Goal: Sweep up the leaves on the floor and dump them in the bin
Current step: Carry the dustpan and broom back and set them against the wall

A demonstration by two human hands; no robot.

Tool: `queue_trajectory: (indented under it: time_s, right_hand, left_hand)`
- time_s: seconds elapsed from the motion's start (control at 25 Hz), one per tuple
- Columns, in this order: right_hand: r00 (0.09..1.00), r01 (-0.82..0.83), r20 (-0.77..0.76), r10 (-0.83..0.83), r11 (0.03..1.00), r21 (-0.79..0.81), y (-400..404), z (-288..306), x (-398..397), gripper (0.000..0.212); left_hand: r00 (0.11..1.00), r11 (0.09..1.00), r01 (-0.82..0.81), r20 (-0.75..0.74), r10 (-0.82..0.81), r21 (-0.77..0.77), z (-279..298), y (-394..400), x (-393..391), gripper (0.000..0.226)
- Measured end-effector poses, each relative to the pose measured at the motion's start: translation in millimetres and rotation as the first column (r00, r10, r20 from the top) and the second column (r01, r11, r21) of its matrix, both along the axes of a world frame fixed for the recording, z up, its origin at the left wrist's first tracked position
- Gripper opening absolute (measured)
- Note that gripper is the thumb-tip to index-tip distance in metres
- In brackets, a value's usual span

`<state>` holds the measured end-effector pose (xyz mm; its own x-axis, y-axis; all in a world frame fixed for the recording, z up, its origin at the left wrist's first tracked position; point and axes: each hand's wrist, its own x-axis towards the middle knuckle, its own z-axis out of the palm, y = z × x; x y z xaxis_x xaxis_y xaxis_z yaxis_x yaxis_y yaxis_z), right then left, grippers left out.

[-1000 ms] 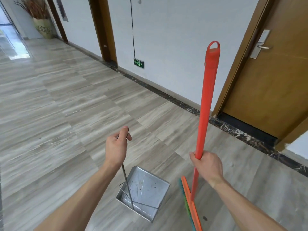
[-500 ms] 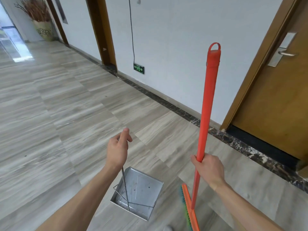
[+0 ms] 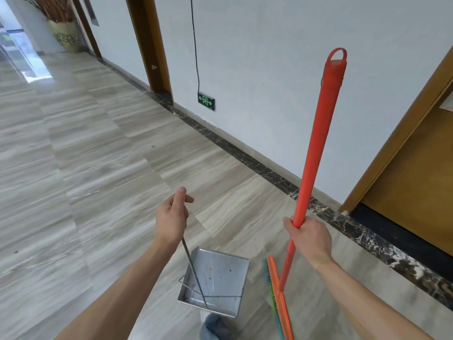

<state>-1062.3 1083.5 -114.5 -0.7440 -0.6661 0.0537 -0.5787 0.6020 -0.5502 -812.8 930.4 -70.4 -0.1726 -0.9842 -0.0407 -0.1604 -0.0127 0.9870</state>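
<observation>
Orange broom [image 3: 316,153] in right hand [image 3: 309,238], metal dustpan [image 3: 215,280] in left hand [image 3: 172,218].

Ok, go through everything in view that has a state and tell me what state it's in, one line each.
Left hand: closed around the dustpan's thin metal handle.
Right hand: gripping the broom pole.
Dustpan: empty, no leaves inside.
Broom: held nearly upright, head down by the floor.
Door: shut.
Exit sign: lit green.
</observation>
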Motion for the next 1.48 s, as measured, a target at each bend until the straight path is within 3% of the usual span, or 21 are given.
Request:
queue_trajectory:
  time_s: [0.2,0.36,0.48,0.6,0.68,0.92,1.12,1.32,1.48]
  right_hand:
    - [1.000,0.009,-0.012,-0.009,1.000,0.006,-125,-11,-50,0.044]
    - [0.998,0.056,-0.020,-0.055,0.998,0.038,-223,-7,-93,0.044]
    - [0.997,0.075,0.025,-0.076,0.997,0.006,-281,-8,-122,0.044]
    - [0.994,0.101,0.031,-0.101,0.995,0.010,-347,-15,-155,0.045]
    - [0.994,0.101,0.041,-0.102,0.995,0.008,-390,-21,-176,0.046]
    - [0.992,0.115,0.060,-0.115,0.993,-0.010,-545,-41,-265,0.048]
    - [0.992,0.101,0.073,-0.099,0.995,-0.020,-662,-34,-319,0.050]
    - [0.990,0.107,0.103,-0.099,0.992,-0.071,-766,-25,-361,0.044]
    - [0.977,0.200,0.088,-0.195,0.978,-0.057,-843,-35,-385,0.041]
  left_hand:
    - [0.986,0.970,0.139,-0.116,-0.118,0.198,-16,-121,-57,0.036]
    - [0.959,0.892,0.275,-0.171,-0.227,0.358,-21,-217,-115,0.029]
    - [0.922,0.799,0.347,-0.333,-0.196,0.491,-21,-284,-154,0.023]
    - [0.849,0.713,0.449,-0.505,-0.153,0.538,-25,-356,-189,0.006]
    - [0.828,0.702,0.494,-0.525,-0.199,0.513,-30,-402,-215,0.007]
    - [0.840,0.721,0.540,-0.334,-0.428,0.434,-41,-560,-291,0.022]
    - [0.933,0.873,0.335,-0.255,-0.255,0.353,-32,-673,-343,0.036]
    - [0.954,0.950,0.130,-0.295,-0.042,0.284,-12,-780,-409,0.033]
    - [0.970,0.970,0.157,-0.216,-0.116,0.186,-10,-874,-457,0.024]
